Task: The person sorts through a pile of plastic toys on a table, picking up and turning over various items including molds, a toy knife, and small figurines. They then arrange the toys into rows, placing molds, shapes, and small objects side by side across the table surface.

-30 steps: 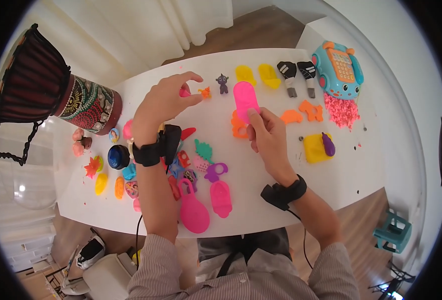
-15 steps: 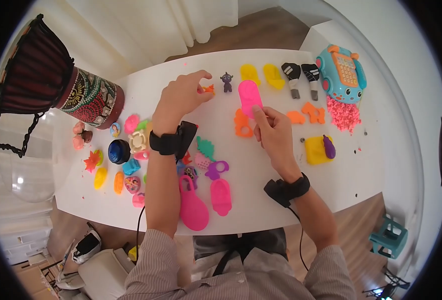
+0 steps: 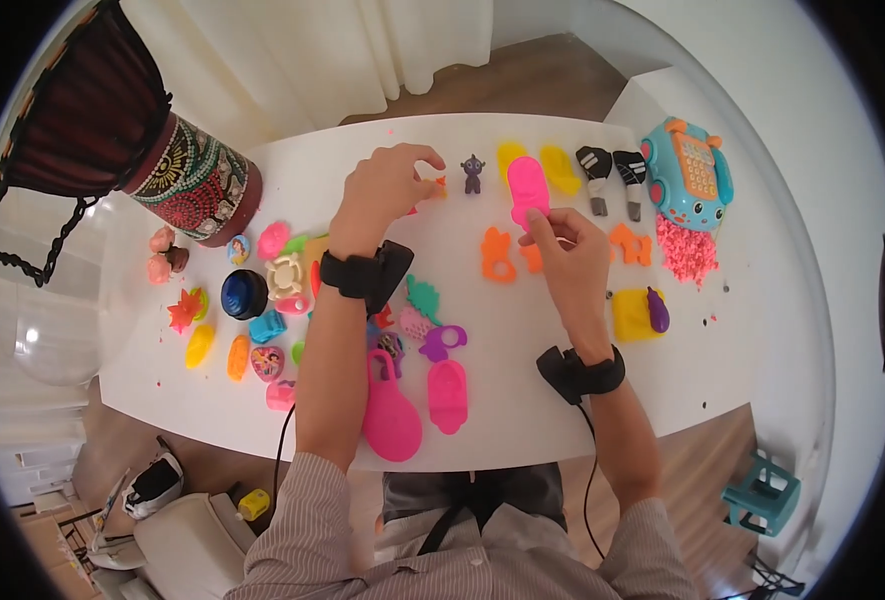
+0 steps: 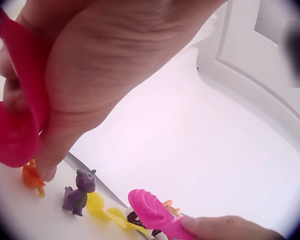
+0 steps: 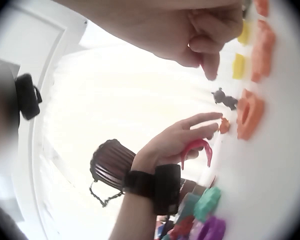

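On the white table (image 3: 522,330), the right hand (image 3: 567,255) pinches a pink mould (image 3: 528,190) (empty).

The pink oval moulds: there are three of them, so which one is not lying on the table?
The pink oval mould at the far side: the right hand holds it by its lower end. The other two lie flat near the table's front edge.

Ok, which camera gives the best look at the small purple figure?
Left wrist: the purple figure stands close and sharp, just right of the left hand. The head view shows it tiny; the right wrist shows only a dark silhouette.
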{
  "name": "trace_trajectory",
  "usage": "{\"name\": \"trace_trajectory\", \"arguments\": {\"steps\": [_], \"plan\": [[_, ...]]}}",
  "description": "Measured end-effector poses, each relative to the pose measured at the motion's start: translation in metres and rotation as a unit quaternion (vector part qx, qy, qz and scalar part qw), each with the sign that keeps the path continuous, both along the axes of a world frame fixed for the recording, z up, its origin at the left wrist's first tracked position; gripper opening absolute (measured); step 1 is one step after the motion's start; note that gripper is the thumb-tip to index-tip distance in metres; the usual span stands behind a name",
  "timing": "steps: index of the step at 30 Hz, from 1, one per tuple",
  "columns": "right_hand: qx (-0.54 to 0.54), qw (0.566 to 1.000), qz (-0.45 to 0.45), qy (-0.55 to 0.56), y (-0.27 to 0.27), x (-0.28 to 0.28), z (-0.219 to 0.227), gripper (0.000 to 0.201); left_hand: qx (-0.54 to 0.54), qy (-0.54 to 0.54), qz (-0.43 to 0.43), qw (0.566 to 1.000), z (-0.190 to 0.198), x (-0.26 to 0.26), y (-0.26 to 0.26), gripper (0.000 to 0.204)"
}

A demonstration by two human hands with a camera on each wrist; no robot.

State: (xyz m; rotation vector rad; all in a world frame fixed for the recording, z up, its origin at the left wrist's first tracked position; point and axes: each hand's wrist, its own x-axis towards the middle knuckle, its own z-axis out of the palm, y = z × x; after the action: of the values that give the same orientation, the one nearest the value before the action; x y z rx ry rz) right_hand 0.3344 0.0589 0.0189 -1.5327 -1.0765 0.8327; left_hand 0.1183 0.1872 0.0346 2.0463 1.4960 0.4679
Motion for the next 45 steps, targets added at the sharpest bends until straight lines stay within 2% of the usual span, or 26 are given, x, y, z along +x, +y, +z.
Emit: {"name": "trace_trajectory", "arguments": {"steps": [1,3,6,12,16,18,21,23,25,27,31,33,34,36,39,43,45], "plan": [[0.001,1.0,0.003,-0.003,0.004,-0.001,0.005,0.026,-0.005,-0.012,-0.008,1.0,-0.003,-0.001,0.002,0.028],[-0.012,0.992,0.016,-0.121,0.014,-0.003,0.016,0.026,-0.016,-0.026,-0.011,0.999,-0.012,-0.005,0.004,0.029],[-0.01,0.983,0.004,-0.185,0.037,-0.011,0.017,0.027,-0.032,-0.037,-0.037,0.998,-0.013,-0.009,0.008,0.029],[-0.04,0.978,0.054,-0.198,0.065,-0.028,0.008,0.03,-0.048,-0.017,-0.016,0.999,-0.009,-0.007,0.007,0.028],[-0.043,0.977,0.078,-0.195,0.068,-0.04,0.005,0.029,-0.029,-0.01,0.008,1.0,-0.017,-0.018,0.013,0.03],[-0.101,0.98,0.12,-0.126,0.067,-0.046,0.013,0.029,-0.013,0.001,0.015,1.0,-0.017,-0.024,0.016,0.031],[-0.109,0.979,0.144,-0.099,0.07,-0.047,0.008,0.032,-0.016,0.028,0.017,0.999,-0.014,-0.025,0.017,0.035],[-0.122,0.978,0.154,-0.072,0.072,-0.041,0.009,0.032,-0.058,0.0,0.054,0.997,-0.01,-0.023,0.015,0.034],[-0.133,0.977,0.162,-0.046,0.075,-0.032,0.013,0.033,-0.053,-0.003,0.059,0.997,-0.01,-0.02,0.015,0.034],[-0.15,0.971,0.136,-0.125,0.075,-0.024,0.019,0.033,-0.05,-0.006,0.061,0.997,-0.01,-0.015,0.013,0.034],[-0.167,0.961,0.145,-0.166,0.079,-0.018,0.004,0.033,-0.043,0.006,0.057,0.997,-0.011,-0.014,0.015,0.036],[-0.167,0.94,0.158,-0.251,0.078,-0.02,0.003,0.034,-0.033,0.013,0.056,0.998,-0.012,-0.015,0.016,0.037],[-0.167,0.94,0.157,-0.251,0.078,-0.021,-0.004,0.034,-0.035,0.01,0.056,0.998,-0.013,-0.015,0.016,0.037],[-0.057,0.888,0.076,-0.45,0.078,-0.025,-0.018,0.035,-0.037,0.006,0.056,0.998,-0.012,-0.013,0.016,0.037],[-0.063,0.889,0.051,-0.45,0.075,-0.024,-0.015,0.032,-0.042,0.005,0.049,0.998,-0.012,-0.014,0.016,0.037],[-0.032,0.904,0.075,-0.42,0.072,-0.029,0.002,0.028,-0.06,-0.015,0.054,0.997,-0.012,-0.016,0.016,0.038],[0.054,0.871,0.105,-0.477,0.068,-0.033,-0.01,0.024,-0.066,-0.021,0.054,0.996,-0.014,-0.016,0.017,0.038]]}}
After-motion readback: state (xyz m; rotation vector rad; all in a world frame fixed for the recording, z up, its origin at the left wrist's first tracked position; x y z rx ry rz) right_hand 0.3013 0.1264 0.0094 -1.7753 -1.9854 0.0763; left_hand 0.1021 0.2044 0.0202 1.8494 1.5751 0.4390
